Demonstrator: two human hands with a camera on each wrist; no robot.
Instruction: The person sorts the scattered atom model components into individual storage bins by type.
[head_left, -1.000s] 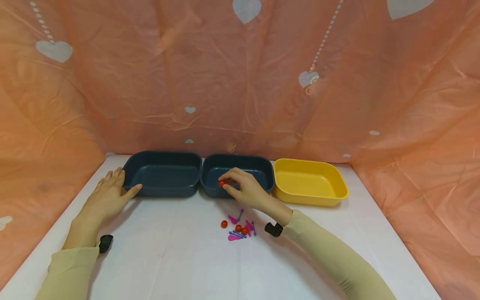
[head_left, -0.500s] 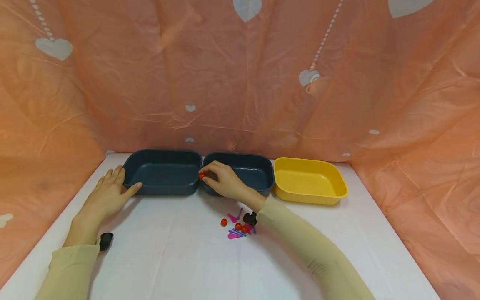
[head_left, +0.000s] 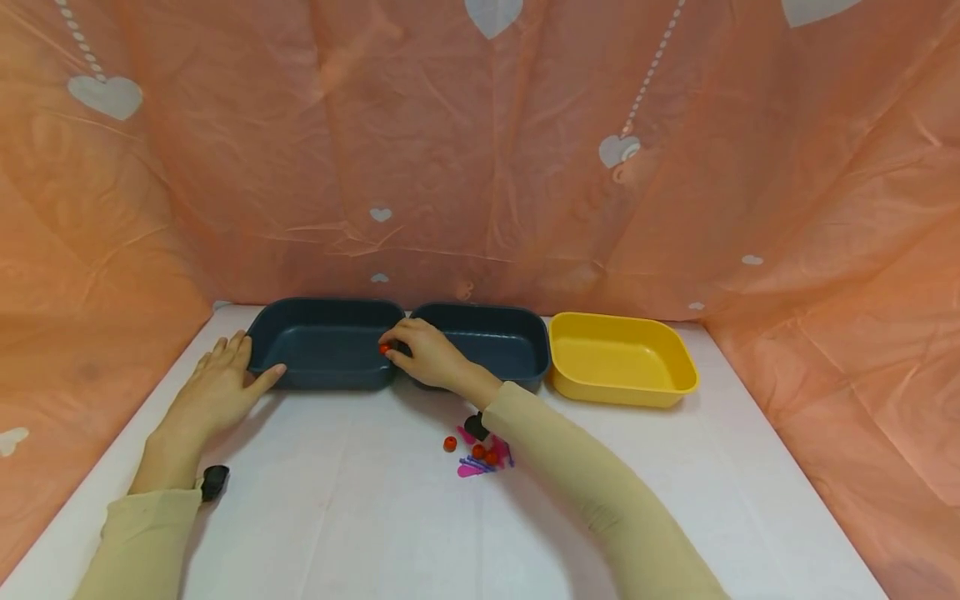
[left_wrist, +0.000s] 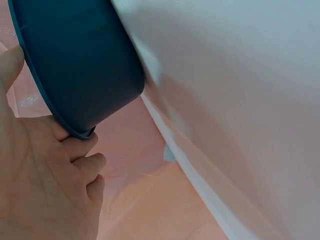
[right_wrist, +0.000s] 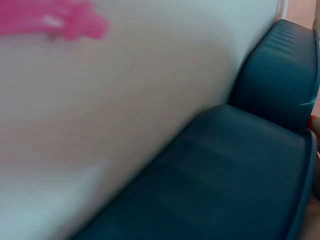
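Observation:
My right hand (head_left: 429, 352) pinches a red bead (head_left: 385, 348) between thumb and fingertips, over the right end of the left dark blue bin (head_left: 322, 382). In the right wrist view, only a sliver of that hand shows at the right edge, beside the bins' rims. My left hand (head_left: 213, 392) rests against the left bin's left end, fingers extended and thumb across the front rim. The left wrist view has this hand (left_wrist: 45, 165) touching the rim at the bin's corner (left_wrist: 80, 70).
Alongside stand a second dark blue bin (head_left: 495, 342) and a yellow bin (head_left: 622, 392). On the white table (head_left: 337, 500) lie several red beads (head_left: 450, 444), pink pieces (head_left: 470, 471) and purple sticks (head_left: 477, 463), partly hidden under the right forearm. A pink patterned curtain (head_left: 450, 167) hangs behind.
My right hand has carried the red bead leftward, from over the middle bin to over the left bin's right end. The left hand has stayed on the left bin.

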